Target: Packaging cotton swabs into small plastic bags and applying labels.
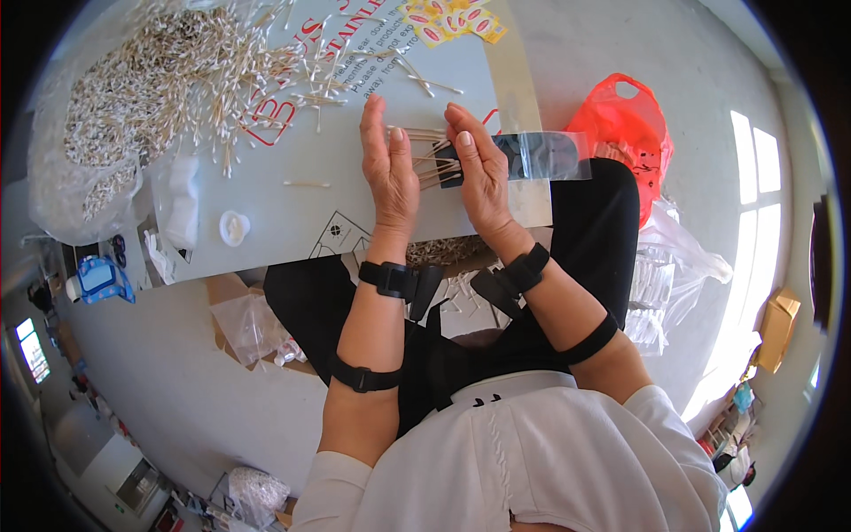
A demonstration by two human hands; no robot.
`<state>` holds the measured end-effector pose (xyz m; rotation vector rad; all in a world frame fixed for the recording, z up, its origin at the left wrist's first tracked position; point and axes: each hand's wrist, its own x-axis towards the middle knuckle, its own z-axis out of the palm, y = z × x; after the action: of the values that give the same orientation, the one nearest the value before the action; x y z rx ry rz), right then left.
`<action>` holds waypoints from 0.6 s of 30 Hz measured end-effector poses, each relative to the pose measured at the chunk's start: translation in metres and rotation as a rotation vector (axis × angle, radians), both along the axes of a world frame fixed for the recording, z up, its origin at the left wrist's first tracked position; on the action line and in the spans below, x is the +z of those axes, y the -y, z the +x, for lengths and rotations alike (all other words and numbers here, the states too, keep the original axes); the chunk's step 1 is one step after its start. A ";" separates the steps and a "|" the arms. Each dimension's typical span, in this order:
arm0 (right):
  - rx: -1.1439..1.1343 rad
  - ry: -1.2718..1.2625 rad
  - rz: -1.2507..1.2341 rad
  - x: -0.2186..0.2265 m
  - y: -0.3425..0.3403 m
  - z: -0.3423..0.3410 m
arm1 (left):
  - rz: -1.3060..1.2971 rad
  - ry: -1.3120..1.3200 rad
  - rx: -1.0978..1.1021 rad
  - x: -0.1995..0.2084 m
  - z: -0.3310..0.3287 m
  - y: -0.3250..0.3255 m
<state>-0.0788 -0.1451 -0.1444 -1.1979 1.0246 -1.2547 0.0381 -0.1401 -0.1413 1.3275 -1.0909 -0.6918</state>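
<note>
Between my two hands lies a small bundle of cotton swabs (432, 168), running sideways over the table (288, 208). My right hand (483, 177) closes over their right ends and over a flat clear plastic sleeve (542, 156), which sticks out to the right past the table edge. A dark part shows at the sleeve's mouth, partly covered by my fingers. My left hand (390, 177) stands on edge with its fingers stretched out, its palm side against the swabs' left ends. One loose cotton swab (307, 184) rests left of it.
A big heap of cotton swabs (208, 75) spills from a clear bag at the far left. Yellow packets (452, 19) lie at the back. Nearer are a white round cap (234, 228) and a blue pack (105, 277). A red plastic bag (620, 133) stands right of the table.
</note>
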 end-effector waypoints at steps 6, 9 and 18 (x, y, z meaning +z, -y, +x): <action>-0.071 -0.085 -0.069 0.003 0.009 -0.024 | 0.018 0.783 -0.089 0.017 0.022 -0.014; 0.042 -0.278 -0.087 0.006 0.011 -0.028 | 0.057 0.863 -0.127 0.012 0.025 -0.017; -0.067 -0.226 -0.120 0.001 0.018 -0.023 | 0.036 0.870 -0.064 0.016 0.034 -0.007</action>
<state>-0.1021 -0.1631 -0.1431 -1.4329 1.1750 -1.2671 0.0716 -0.1328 -0.1249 1.6779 -1.8135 -0.1471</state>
